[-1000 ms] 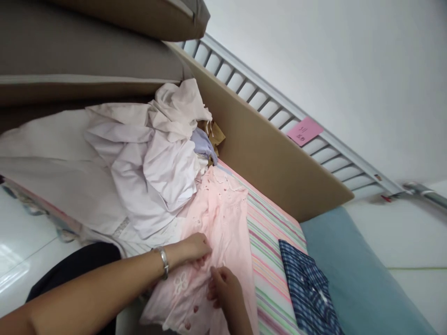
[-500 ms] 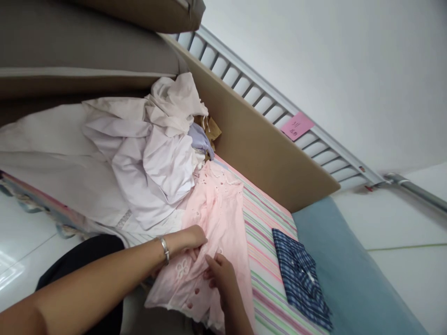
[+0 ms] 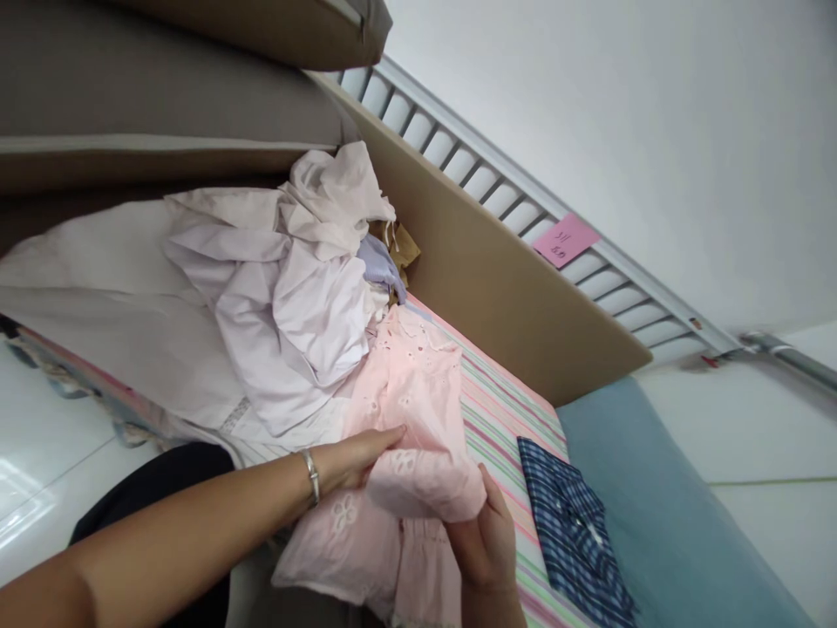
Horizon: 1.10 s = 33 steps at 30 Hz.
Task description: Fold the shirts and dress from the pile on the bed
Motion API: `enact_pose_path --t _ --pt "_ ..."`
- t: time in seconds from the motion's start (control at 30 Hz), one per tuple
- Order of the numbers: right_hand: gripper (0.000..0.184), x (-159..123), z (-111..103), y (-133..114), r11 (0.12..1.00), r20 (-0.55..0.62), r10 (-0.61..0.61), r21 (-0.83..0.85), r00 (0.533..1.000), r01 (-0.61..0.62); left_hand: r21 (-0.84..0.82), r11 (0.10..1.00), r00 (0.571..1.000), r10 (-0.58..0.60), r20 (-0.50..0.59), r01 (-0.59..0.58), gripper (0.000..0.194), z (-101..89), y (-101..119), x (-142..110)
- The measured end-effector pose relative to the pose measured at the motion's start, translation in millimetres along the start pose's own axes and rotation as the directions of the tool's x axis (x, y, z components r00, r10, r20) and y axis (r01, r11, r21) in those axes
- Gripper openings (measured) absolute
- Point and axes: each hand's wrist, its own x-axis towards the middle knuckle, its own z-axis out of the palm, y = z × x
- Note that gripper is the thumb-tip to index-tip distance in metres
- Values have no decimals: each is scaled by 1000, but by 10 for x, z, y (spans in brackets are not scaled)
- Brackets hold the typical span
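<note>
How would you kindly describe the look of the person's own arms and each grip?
The left forearm shows no sleeve, and a narrow, shiny silver-coloured bangle circles its wrist end. The right forearm shows no sleeve or jewellery in the part in view. Both the left grip and the right grip are ungloved human hands; no ring can be made out.

Right hand has moved away from left hand, where the two were previously close together. A section of garment is now lifted and folded between them, exposing a flower motif beside the left thumb.
</note>
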Motion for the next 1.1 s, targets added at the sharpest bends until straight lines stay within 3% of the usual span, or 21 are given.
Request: enact_pose_path --t 0.07,0.13,0.23,0.3,0.37,0.47,0.57,0.6,0.67,0.77,0.83,0.93,1.1 --pt "45 46 -72 40 1000 2 12 21 1000 -12 -217 974 988 -39 149 71 57 57 9 -65" --pt "46 50 -143 112 999 16 10 43 1000 -11 -306 947 982 -42 183 98 58 105 30 -164" --pt "49 -31 -205 283 999 51 -9 53 999 6 -219 975 997 51 53 -38 59 142 35 -309" --pt "48 -122 -192 401 1000 78 -8 8 997 8 -58 987 986 144 -84 -149 71 160 31 -363" --pt "54 -211 -135 459 998 96 -4 -62 995 10 157 960 948 261 -185 -234 76 210 59 -393" --pt "64 -301 -27 364 987 98 -58 -141 993 71 454 815 842 493 -218 -360 74 380 180 -458" --pt "67 -336 -12 208 972 99 -165 -149 981 179 574 671 723 665 -185 -470 71 564 226 -560" --pt "67 -337 -43 200 973 91 -169 -141 981 181 572 666 707 679 -197 -479 69 589 181 -588" --pt "67 -324 -146 291 987 50 -97 -124 994 102 494 759 743 604 -288 -425 65 549 -10 -619" --pt "63 -269 -318 579 987 -72 58 -144 996 -68 311 917 825 371 -426 -251 74 335 -396 -616" --pt "57 -228 -383 717 979 -139 72 -178 988 -96 282 949 818 271 -507 -140 86 219 -573 -614" --pt "50 -187 -392 720 976 -148 -25 -218 989 -8 338 937 781 278 -560 -91 88 222 -624 -644" --pt "53 -167 -448 668 923 -47 -244 -317 969 217 497 857 775 404 -486 -136 83 346 -632 -718"
